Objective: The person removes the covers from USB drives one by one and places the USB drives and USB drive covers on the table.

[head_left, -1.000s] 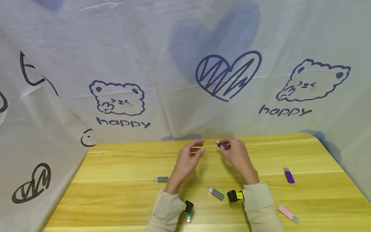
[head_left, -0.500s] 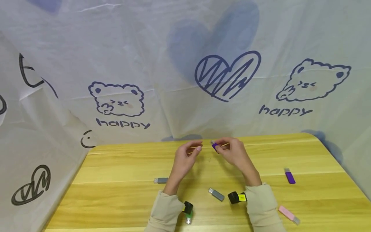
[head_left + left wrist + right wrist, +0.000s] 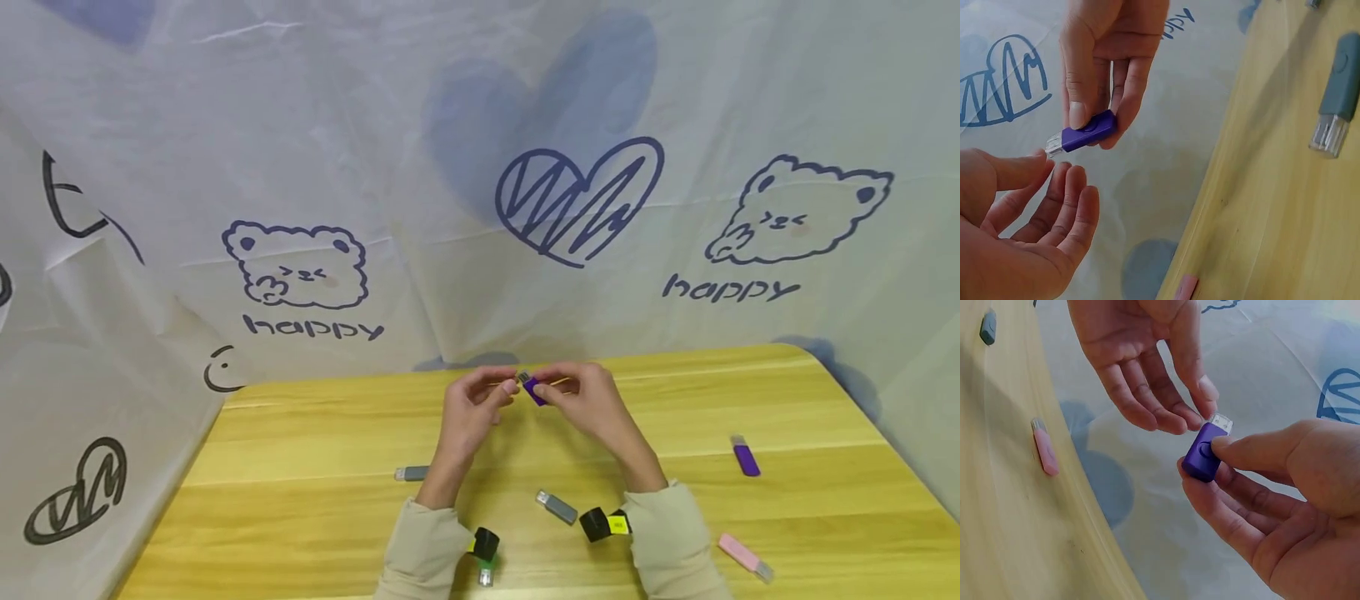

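In the head view, with twelve o'clock at the far edge of the table (image 3: 285, 508) and the held purple drive (image 3: 532, 389) as the dial's centre, a first grey drive (image 3: 412, 473) lay at eight. The left forearm, in a pale sleeve (image 3: 430, 546), reached up toward one o'clock. The left hand (image 3: 465, 423) was raised, its thumb and forefinger brought together at the end of the drive's clear cap (image 3: 1221, 422); whether they gripped it could not be told. Its other fingers curved loosely, slightly apart. Between six and seven lay a green drive (image 3: 487, 563), partly hidden by a black wrist mount (image 3: 486, 543).

The held purple drive hung above the table near the far edge, between the two hands, tilted with its capped end toward ten or eleven; the clear cap enclosed its plug. Near six, a second grey drive (image 3: 557, 507) rested on the wood. The right forearm slanted up toward eleven, and the right hand (image 3: 597, 408) pinched the purple body, thumb on its face and forefinger behind, remaining fingers bent beneath. Well apart on the table, a pink drive (image 3: 739, 552) lay at four and another purple drive (image 3: 746, 459) between three and four.
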The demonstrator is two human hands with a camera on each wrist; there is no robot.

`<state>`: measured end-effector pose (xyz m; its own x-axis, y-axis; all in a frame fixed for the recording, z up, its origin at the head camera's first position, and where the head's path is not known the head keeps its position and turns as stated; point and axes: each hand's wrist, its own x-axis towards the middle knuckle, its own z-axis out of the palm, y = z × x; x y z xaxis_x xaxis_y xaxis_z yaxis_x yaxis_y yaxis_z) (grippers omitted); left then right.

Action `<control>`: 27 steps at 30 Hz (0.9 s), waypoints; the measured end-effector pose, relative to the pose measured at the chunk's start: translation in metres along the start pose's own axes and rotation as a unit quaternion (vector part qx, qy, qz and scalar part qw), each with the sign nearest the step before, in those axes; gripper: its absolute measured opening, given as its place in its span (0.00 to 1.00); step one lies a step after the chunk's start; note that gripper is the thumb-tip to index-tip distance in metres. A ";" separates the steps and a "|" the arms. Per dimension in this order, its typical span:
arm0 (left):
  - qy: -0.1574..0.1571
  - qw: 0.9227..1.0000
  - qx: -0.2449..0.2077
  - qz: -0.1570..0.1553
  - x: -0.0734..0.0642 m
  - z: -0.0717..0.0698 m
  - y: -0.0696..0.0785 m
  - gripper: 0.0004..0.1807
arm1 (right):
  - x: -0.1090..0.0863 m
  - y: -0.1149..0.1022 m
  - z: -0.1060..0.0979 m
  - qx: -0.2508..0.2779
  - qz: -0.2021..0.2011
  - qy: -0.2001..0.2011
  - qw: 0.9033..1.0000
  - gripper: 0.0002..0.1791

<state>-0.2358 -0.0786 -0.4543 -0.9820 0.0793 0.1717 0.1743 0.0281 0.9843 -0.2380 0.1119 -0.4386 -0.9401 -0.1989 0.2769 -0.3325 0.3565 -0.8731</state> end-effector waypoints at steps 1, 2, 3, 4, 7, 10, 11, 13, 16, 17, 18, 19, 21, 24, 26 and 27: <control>0.003 1.000 -0.009 -0.010 0.000 -0.001 0.000 0.11 | 0.000 -0.001 0.001 0.005 0.003 0.000 1.000 0.07; 0.006 1.000 -0.016 -0.017 0.000 -0.001 0.000 0.11 | 0.000 -0.003 0.002 0.012 0.006 0.001 1.000 0.07; 0.008 1.000 -0.021 -0.022 0.000 -0.001 0.001 0.12 | 0.000 -0.004 0.003 0.017 0.007 0.001 1.000 0.08; 0.009 0.999 -0.024 -0.027 0.000 -0.002 0.001 0.12 | 0.000 -0.005 0.004 0.024 0.012 0.002 1.000 0.08; 0.013 0.999 -0.035 -0.035 0.000 -0.002 0.002 0.13 | -0.001 -0.007 0.007 0.038 0.016 0.003 0.999 0.08; 0.015 0.998 -0.043 -0.038 -0.001 -0.002 0.002 0.13 | -0.001 -0.009 0.008 0.039 0.016 0.001 0.999 0.08; 0.016 0.998 -0.045 -0.038 0.000 -0.002 0.002 0.13 | -0.001 -0.010 0.009 0.037 0.015 0.000 0.999 0.07; 0.021 0.998 -0.046 -0.037 0.000 -0.002 0.002 0.13 | -0.001 -0.010 0.010 0.031 0.010 -0.003 0.999 0.07; 0.030 0.998 -0.046 -0.038 0.000 -0.002 0.002 0.11 | -0.002 -0.011 0.012 0.020 0.002 -0.007 1.000 0.07; 0.034 0.998 -0.047 -0.039 -0.001 -0.001 0.002 0.11 | -0.002 -0.011 0.012 0.017 0.001 -0.007 1.000 0.07; 0.037 0.997 -0.047 -0.041 -0.001 -0.001 0.003 0.10 | -0.002 -0.011 0.013 0.014 0.000 -0.007 1.000 0.07; 0.039 0.997 -0.047 -0.042 -0.001 -0.001 0.003 0.10 | -0.002 -0.011 0.013 0.012 -0.001 -0.008 1.000 0.07; 0.043 0.997 -0.048 -0.044 -0.001 -0.001 0.004 0.09 | -0.003 -0.012 0.013 0.012 0.001 -0.009 1.000 0.07; 0.048 0.997 -0.046 -0.042 -0.002 0.000 0.004 0.09 | -0.003 -0.012 0.013 0.015 0.004 -0.013 1.000 0.07; 0.052 0.997 -0.044 -0.040 -0.002 0.000 0.004 0.09 | -0.004 -0.012 0.013 0.015 0.006 -0.015 1.000 0.07; 0.054 0.997 -0.042 -0.040 -0.002 0.000 0.003 0.08 | -0.004 -0.013 0.013 0.014 0.007 -0.016 1.000 0.07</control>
<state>-0.2336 -0.0782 -0.4512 -0.9954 -0.0274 0.0922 0.0936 -0.0537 0.9942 -0.2292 0.0958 -0.4339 -0.9419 -0.2223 0.2517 -0.3161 0.3335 -0.8882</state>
